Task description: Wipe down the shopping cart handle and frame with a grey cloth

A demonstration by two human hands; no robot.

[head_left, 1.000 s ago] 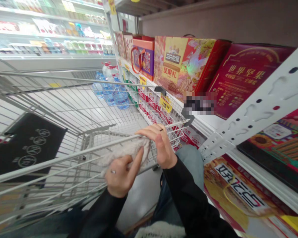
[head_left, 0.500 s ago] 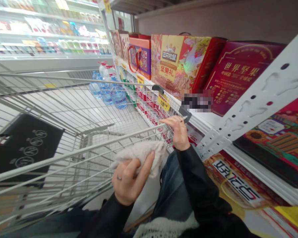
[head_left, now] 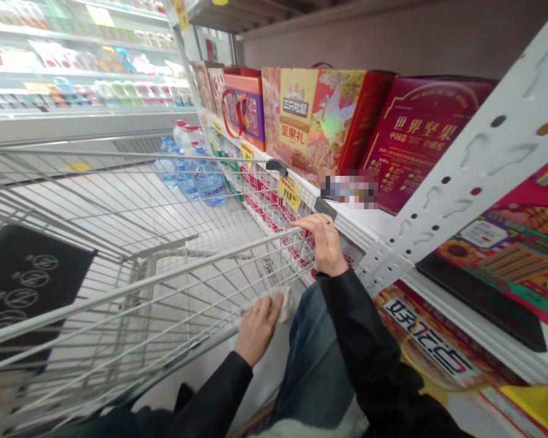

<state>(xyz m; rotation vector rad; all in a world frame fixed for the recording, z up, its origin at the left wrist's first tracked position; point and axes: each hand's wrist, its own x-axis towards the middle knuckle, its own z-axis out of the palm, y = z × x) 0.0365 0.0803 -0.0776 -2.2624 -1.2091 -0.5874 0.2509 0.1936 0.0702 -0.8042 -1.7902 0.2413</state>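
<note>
Off-white fluffy cloth (head_left: 271, 302) is bunched in the L hand (head_left: 257, 331), fingers & thumb pinching it, just below the near top rail of a wire shopping cart (head_left: 141, 287). R hand (head_left: 325, 244) grips that rail near the corner by the shelf, fingers curled over it. Black plastic tab (head_left: 325, 208) sits just past the R hand; yellow price tag (head_left: 290, 193) shows through the cart's wires. Black mat (head_left: 22, 292) lies inside the cart, far left. Both black sleeves (head_left: 360, 331) & jeans (head_left: 310, 365) are below the hands. To the right: white perforated shelf upright (head_left: 456, 176), red-gold nut gift box (head_left: 310, 115), maroon gift box (head_left: 420, 137), smaller purple-orange box (head_left: 246, 112). Bottled water (head_left: 207, 182) stands on a low shelf past the cart; a refrigerated display case (head_left: 73, 79) runs along the far left.
</note>
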